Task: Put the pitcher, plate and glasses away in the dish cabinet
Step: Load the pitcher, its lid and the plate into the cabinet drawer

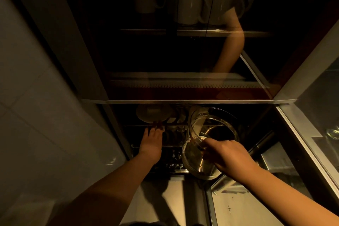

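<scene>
The scene is dim. My right hand (pixel 227 154) grips a clear glass pitcher (pixel 205 139) by its near side and holds it tilted in front of the open lower compartment of the dish cabinet (pixel 190 101). My left hand (pixel 152 143) reaches into that compartment, its fingertips on a metal rack bar (pixel 172 125). Just behind those fingers a pale plate (pixel 154 113) stands in the rack, with more dishes beside it. Several glasses (pixel 174 156) show faintly on a lower rack under my left hand.
Above, behind a dark glass front, white mugs (pixel 190 5) stand on an upper shelf, and my arm is reflected in the glass. An open glass door (pixel 311 134) hangs at the right. A pale tiled wall (pixel 36 97) is at the left.
</scene>
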Tool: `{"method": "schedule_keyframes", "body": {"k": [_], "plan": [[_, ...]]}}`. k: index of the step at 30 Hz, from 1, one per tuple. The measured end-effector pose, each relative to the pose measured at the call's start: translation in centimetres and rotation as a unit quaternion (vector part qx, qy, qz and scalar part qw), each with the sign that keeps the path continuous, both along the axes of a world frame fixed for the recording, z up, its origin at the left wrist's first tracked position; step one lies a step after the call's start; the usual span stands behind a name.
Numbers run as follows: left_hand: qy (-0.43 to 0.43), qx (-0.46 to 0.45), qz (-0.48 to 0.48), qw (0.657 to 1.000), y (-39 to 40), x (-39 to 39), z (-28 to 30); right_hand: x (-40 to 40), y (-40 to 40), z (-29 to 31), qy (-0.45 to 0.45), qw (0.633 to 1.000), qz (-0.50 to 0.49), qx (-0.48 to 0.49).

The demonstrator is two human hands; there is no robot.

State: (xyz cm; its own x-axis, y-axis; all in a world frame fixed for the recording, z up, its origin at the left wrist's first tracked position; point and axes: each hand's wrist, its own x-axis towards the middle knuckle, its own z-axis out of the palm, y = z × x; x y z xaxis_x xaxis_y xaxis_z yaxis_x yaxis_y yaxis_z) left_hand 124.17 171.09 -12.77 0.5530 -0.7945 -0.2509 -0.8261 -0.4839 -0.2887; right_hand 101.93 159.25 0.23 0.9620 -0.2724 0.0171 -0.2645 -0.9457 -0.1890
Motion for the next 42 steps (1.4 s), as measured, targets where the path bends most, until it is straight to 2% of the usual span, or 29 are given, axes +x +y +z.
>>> {"method": "schedule_keyframes", "body": {"k": [15, 19, 24, 27, 31, 36, 39, 42], "plan": [[0.054, -0.023, 0.009, 0.998, -0.3, -0.3, 0.9, -0.1, -0.2, -0.6, -0.002, 1.0, 0.008, 0.007], [0.08, -0.161, -0.069, 0.981, 0.3, -1.2, 2.1, -0.2, -0.2, -0.7, -0.008, 1.0, 0.016, -0.002], [0.081, -0.335, -0.194, 0.918, 1.5, -3.4, 5.6, -0.1, -0.2, -0.1, -0.007, 1.0, 0.025, -0.01], [0.112, -0.388, -0.257, 0.878, 1.4, -5.1, 8.3, -0.3, 0.0, 0.4, -0.003, 0.999, 0.037, -0.015], [0.156, -0.375, -0.311, 0.859, 1.3, -6.5, 11.3, -0.7, 0.7, 0.8, 0.01, 0.998, 0.058, -0.021], [0.118, -0.341, -0.375, 0.854, 1.5, -6.7, 13.8, -1.6, 1.3, 2.3, 0.0, 0.996, 0.092, -0.015], [0.139, -0.323, -0.385, 0.853, 1.8, -7.7, 14.7, -2.5, 1.4, 3.6, 0.007, 0.992, 0.119, -0.034], [0.154, -0.335, -0.375, 0.851, 2.0, -8.9, 15.3, -3.4, 1.0, 4.9, 0.007, 0.991, 0.134, -0.01]]}}
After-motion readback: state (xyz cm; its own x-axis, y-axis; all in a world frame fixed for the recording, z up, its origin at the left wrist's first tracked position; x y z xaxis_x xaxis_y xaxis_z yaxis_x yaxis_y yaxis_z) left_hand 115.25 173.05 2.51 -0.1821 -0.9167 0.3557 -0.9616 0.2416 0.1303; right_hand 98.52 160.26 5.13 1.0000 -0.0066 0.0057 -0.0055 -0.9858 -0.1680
